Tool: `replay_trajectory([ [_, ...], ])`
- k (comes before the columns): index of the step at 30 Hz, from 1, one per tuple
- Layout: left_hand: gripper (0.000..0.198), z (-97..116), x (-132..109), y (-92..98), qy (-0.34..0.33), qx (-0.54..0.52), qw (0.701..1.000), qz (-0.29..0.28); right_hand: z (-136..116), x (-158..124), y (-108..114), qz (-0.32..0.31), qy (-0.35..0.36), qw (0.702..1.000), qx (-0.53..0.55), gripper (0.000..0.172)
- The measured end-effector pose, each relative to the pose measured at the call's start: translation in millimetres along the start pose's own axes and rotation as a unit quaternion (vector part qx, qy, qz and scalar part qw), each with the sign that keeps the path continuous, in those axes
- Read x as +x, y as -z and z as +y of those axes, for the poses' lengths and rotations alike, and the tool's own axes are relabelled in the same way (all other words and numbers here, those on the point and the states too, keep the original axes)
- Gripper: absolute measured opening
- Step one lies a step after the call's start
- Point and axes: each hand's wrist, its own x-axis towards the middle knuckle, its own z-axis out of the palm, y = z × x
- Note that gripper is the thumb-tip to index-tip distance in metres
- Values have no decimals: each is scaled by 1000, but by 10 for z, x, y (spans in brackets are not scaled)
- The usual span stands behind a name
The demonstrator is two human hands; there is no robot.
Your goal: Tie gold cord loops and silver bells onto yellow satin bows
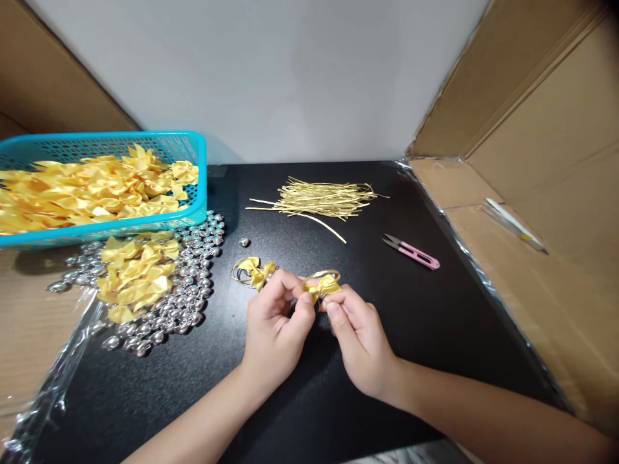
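Observation:
Both my hands meet over the black table [425, 322], pinching a small yellow satin bow [325, 285] with a gold tie looped around it. My left hand [275, 328] grips the bow's left side with thumb and fingers closed. My right hand [360, 338] pinches it from the right. A second yellow bow with a gold loop [252, 270] lies on the table just beyond my left hand. A single silver bell [244, 242] lies a little farther back.
A teal basket [198, 187] full of yellow bows stands at the back left. In front of it, a heap of silver bells [191, 303] carries loose yellow bows [138, 274]. Gold ties [324, 198] lie at the back centre, pink snips [413, 252] to the right. Cardboard walls [546, 148] flank the table.

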Motion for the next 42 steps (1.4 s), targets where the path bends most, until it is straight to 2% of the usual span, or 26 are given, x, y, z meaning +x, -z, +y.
replay_trajectory([
  [4,17,1,-4,15,-39,53,998,2,54,-5,-15,6,-16,999,47,16],
  [8,17,8,1,19,-60,51,997,-3,67,-5,-27,0,-27,997,72,16],
  [17,22,-60,1,54,-2,-61,998,-20,48,-1,-24,-9,-50,997,62,23],
  [20,16,-51,10,47,4,-71,997,-27,42,5,-25,-9,-46,998,52,23],
  [23,10,-53,18,47,2,-47,998,-35,30,21,-24,-2,-39,999,37,23],
  [27,12,-87,20,76,-17,-8,999,-32,25,32,-21,3,-36,998,50,22],
  [33,5,-130,9,137,-61,64,993,-78,20,21,-8,2,-46,997,63,24],
  [37,12,-142,-4,160,-91,101,987,-91,13,26,-8,4,-37,997,67,23],
  [42,16,-177,-20,142,-115,97,985,-86,22,21,-8,8,-29,997,74,22],
])
